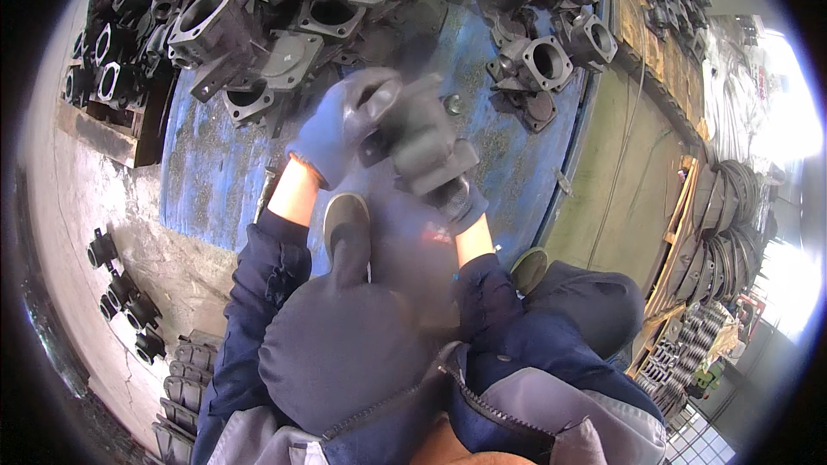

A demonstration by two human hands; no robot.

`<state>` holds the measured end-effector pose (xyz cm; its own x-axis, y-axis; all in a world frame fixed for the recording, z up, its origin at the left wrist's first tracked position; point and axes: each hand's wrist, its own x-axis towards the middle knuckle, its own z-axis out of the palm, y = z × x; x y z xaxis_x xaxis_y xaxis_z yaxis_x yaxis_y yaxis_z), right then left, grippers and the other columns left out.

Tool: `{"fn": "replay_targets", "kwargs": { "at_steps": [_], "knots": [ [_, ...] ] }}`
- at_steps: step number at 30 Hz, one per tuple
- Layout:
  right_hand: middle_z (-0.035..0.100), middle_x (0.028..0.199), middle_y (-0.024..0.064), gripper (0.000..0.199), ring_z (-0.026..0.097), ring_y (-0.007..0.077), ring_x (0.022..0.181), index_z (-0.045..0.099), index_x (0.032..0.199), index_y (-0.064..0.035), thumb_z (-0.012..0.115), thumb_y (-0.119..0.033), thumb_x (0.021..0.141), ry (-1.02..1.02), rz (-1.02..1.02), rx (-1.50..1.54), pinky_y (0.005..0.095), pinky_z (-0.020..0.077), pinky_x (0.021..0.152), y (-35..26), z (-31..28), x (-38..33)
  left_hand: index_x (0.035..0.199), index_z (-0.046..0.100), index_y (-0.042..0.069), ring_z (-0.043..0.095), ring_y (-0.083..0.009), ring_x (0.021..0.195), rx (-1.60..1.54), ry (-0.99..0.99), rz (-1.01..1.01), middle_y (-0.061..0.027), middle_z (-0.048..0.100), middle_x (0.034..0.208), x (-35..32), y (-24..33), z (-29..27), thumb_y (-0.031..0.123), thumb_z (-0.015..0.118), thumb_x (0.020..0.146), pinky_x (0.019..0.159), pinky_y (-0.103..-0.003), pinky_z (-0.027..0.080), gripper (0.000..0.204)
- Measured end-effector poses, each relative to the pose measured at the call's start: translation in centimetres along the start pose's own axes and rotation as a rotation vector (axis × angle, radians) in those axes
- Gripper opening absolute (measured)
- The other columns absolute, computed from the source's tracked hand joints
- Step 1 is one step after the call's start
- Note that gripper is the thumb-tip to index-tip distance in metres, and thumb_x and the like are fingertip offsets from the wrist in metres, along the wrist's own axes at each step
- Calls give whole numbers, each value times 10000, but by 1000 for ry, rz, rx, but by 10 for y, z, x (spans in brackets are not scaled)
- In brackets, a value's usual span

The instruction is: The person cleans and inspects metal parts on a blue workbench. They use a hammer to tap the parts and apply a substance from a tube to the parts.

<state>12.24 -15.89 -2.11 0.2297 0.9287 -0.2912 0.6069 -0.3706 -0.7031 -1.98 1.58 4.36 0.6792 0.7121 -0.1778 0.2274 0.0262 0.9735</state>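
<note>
A grey cast-metal housing [424,139], blurred by motion, is held tilted in front of me above the blue metal surface. Under its near end, my right hand [461,204] in a blue and dark glove grips it from below and the right. My left hand [351,120], gloved the same way, is curled closed against or right beside the housing's left side. What its fingers pinch, if anything, is too blurred to make out. A small round metal piece [451,104] shows just right of the housing's far end.
A heap of similar flanged castings [293,58] covers the far left of the blue worktop [207,164]. Another cluster of castings [544,65] lies at the far right. More parts [125,297] stand on the concrete floor at left. Stacked curved metal parts [724,224] sit at right.
</note>
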Motion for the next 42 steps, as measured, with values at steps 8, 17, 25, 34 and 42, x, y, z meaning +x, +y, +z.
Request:
{"fn": "replay_targets", "kwargs": {
  "at_steps": [8,17,25,34,42],
  "knots": [
    [603,1248,142,440,572,239,1143,525,1331,-4,522,-284,992,125,196,795,348,456,1000,69,37,4,1158,614,-30,531,-82,756,-296,24,-241,-34,618,909,-41,-18,-13,437,643,949,660,-246,448,512],
    [701,1078,187,405,675,308,1011,677,1174,-42,638,-68,772,-6,28,-112,371,520,874,-58,-31,42,990,659,-5,579,-151,798,140,373,49,-47,663,852,-78,-139,-22,375,551,1014,718,-306,467,396],
    [717,864,199,204,711,343,852,753,869,-28,614,-145,776,-290,-231,-909,457,544,789,-118,-21,113,1080,654,-20,673,-164,805,247,102,-616,-185,708,892,-90,-138,-49,523,502,982,664,-347,536,573],
    [705,1102,101,373,676,192,922,614,1281,-73,644,-194,929,-221,110,415,329,540,826,-36,-82,112,1031,696,24,602,-475,1012,764,160,-512,-265,660,1001,-30,-91,-28,481,406,997,869,-492,487,543],
    [701,1096,148,258,682,320,1024,670,1132,-76,594,-173,905,-386,250,-617,428,571,837,23,-2,71,1037,654,-21,576,-455,1093,729,90,-437,-301,632,1093,-18,-146,-29,343,535,962,882,-476,490,390]
  ]
}}
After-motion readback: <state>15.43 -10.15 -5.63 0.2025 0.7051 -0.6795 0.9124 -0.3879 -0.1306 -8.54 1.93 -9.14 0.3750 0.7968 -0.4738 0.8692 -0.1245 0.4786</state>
